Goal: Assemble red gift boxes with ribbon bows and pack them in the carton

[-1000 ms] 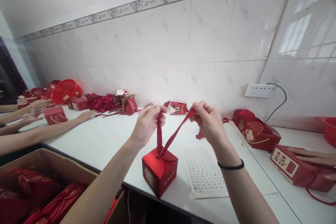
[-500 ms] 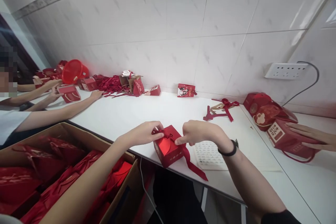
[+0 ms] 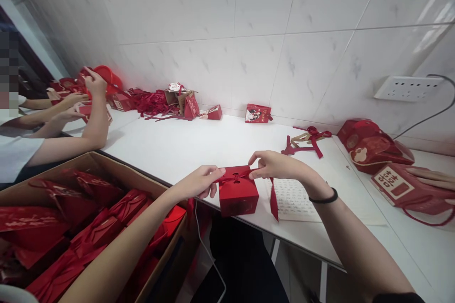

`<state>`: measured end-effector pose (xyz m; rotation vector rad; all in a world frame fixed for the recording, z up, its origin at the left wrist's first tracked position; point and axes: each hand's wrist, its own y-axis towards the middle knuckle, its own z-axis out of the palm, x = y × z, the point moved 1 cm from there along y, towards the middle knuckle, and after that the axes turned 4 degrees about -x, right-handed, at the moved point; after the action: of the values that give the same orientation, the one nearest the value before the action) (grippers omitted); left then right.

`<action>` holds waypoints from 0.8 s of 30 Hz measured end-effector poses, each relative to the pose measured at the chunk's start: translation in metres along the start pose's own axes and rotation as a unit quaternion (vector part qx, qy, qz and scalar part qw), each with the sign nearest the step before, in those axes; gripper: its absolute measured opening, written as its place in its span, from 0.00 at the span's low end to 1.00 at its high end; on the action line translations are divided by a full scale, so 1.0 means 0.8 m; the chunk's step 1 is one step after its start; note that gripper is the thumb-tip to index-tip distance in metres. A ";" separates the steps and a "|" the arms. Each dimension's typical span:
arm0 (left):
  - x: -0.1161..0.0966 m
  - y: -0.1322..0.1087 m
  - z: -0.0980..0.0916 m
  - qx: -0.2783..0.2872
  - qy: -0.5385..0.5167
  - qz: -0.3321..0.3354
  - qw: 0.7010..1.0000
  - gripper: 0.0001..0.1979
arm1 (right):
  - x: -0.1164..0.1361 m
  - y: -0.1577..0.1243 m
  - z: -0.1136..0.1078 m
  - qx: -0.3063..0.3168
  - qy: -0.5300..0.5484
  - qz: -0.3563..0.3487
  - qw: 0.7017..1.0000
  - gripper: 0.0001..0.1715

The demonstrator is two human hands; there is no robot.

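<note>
A small red gift box (image 3: 238, 194) sits at the near edge of the white counter (image 3: 213, 144). A red ribbon (image 3: 236, 175) is knotted on its lid. My left hand (image 3: 199, 182) pinches the ribbon's left end beside the box. My right hand (image 3: 275, 165) pinches the right end, pulling it sideways; a loose tail (image 3: 273, 201) hangs down from that hand. A black band circles my right wrist. Both ends are taut across the box top.
A printed paper sheet (image 3: 295, 199) lies right of the box. A cardboard carton (image 3: 88, 227) of red flat boxes stands lower left. Other people's arms (image 3: 71, 137) work at the left; another hand (image 3: 430, 175) rests on red bags at right. Ribbon scraps (image 3: 305, 139) and a wall socket (image 3: 408, 87) are behind.
My hands came down from holding the ribbon ends high above the box to tying it on the lid, and now pull the ends apart sideways. The box has turned slightly.
</note>
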<state>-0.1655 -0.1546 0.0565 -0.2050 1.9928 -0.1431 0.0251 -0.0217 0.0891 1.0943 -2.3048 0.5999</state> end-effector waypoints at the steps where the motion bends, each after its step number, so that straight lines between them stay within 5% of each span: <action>1: 0.001 0.001 -0.002 -0.010 0.007 -0.003 1.000 0.23 | -0.008 -0.003 0.001 -0.006 0.036 0.004 0.999 0.16; 6: 0.004 0.001 -0.015 -0.026 0.060 -0.020 0.998 0.24 | -0.048 -0.007 0.023 0.000 0.198 -0.030 0.980 0.28; 12: 0.008 0.000 -0.015 -0.001 0.030 -0.027 0.999 0.24 | -0.059 -0.003 0.046 0.025 0.358 -0.075 0.930 0.30; 18: 0.023 0.006 -0.011 0.064 -0.087 0.023 0.994 0.21 | -0.057 0.002 0.055 -0.017 0.402 -0.091 0.911 0.31; 24: 0.053 0.019 -0.015 0.104 -0.159 0.020 0.982 0.25 | -0.066 -0.002 0.053 0.007 0.380 -0.084 0.921 0.25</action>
<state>-0.1947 -0.1483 0.0210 -0.0491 1.6503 -0.2745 0.0443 -0.0173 0.0241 0.8446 -1.5211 0.7987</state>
